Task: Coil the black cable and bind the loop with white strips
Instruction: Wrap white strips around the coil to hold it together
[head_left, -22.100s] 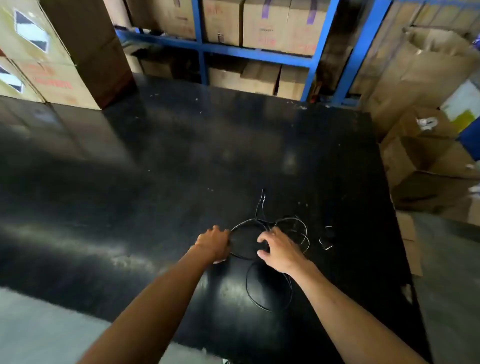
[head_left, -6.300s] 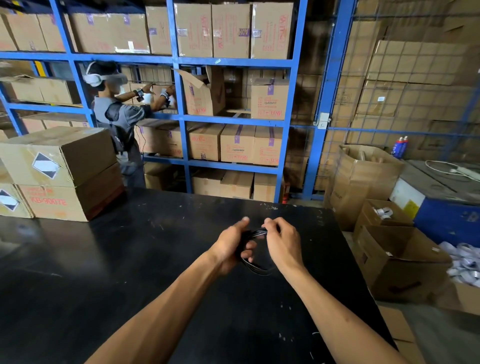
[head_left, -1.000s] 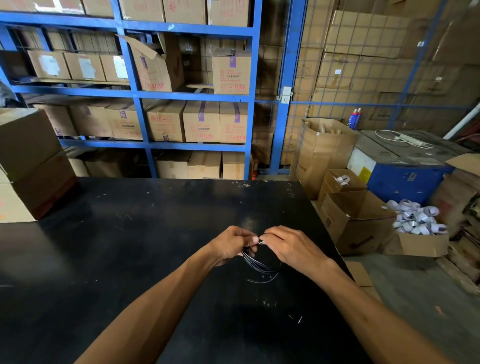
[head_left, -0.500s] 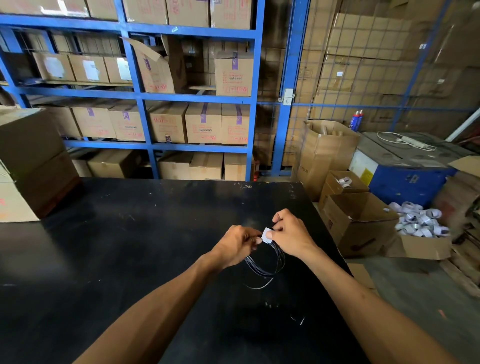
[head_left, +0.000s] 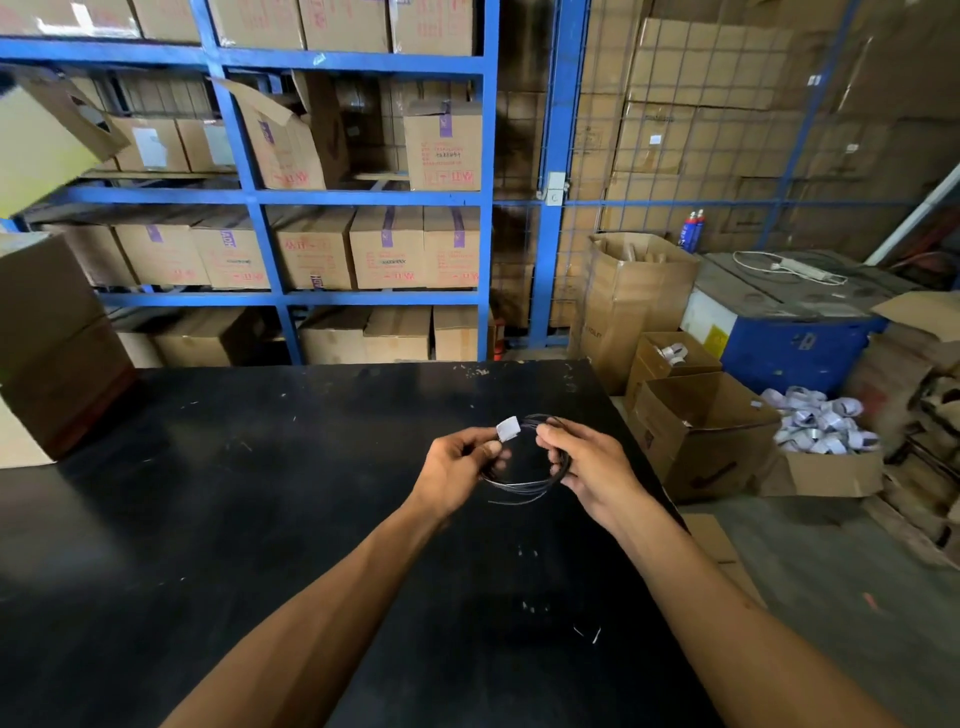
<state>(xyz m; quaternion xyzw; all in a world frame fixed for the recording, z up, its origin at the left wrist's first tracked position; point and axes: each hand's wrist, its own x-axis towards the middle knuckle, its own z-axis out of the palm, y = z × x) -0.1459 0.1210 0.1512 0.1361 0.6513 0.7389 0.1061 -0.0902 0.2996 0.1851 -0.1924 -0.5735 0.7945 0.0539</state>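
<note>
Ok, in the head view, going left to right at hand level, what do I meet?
Stacked boxes on the table → left hand → white strip → black cable coil → right hand → open floor box → pile of white strips.

Little is legible. The tall open carton right of the blue rack carries faint grey lettering on its lower front, roughly "TOLF", partly cut off. A shelf carton on the rack's middle level shows purple vertical letters that look like "ADE" near its top edge. The other rack cartons, such as the one on the level above, bear red printed lines and large red characters, all too blurred to read. The blue machine further right of the rack has a yellow sticker on its white side, symbol and text unreadable.
</note>
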